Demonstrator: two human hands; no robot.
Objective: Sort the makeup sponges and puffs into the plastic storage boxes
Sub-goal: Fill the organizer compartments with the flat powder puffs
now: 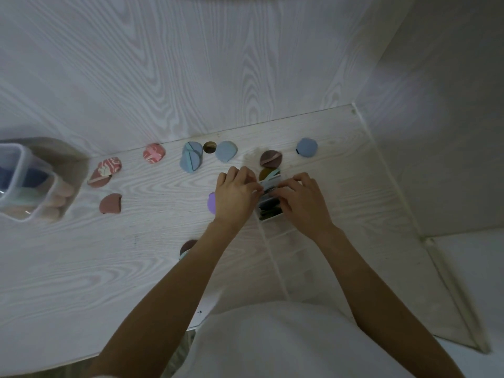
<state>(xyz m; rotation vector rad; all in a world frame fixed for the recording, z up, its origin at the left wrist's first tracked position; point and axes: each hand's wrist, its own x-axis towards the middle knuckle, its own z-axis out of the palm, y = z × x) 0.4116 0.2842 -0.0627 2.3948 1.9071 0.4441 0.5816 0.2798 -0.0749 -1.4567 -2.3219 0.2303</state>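
Puffs are scattered across the white table (pixel 81 268), with two boxes in play. Going left to right from my view: at 9 o'clock a clear storage box (pixel 30 184) already holds several sponges. Loose near it are a patterned red puff (pixel 110 166), a mauve puff (pixel 110 203) and another red patterned one (pixel 154 153). Toward 12 o'clock sit a blue pair (pixel 191 159), a light blue puff (pixel 226 151), a brown puff (pixel 270 158) and, at 1 o'clock, a blue puff (pixel 306 148).

Left hand (pixel 234 195) and right hand (pixel 302 199) meet at centre, fingertips pinching something striped over a small clear box (pixel 268 211). I can't tell what it is. A purple puff (pixel 211 203) touches the left hand's outer edge; another peeks from under the left forearm.

My read: mid-task, packing this box. Next move needs the piece seated, then a reach to the loose puffs at 12.
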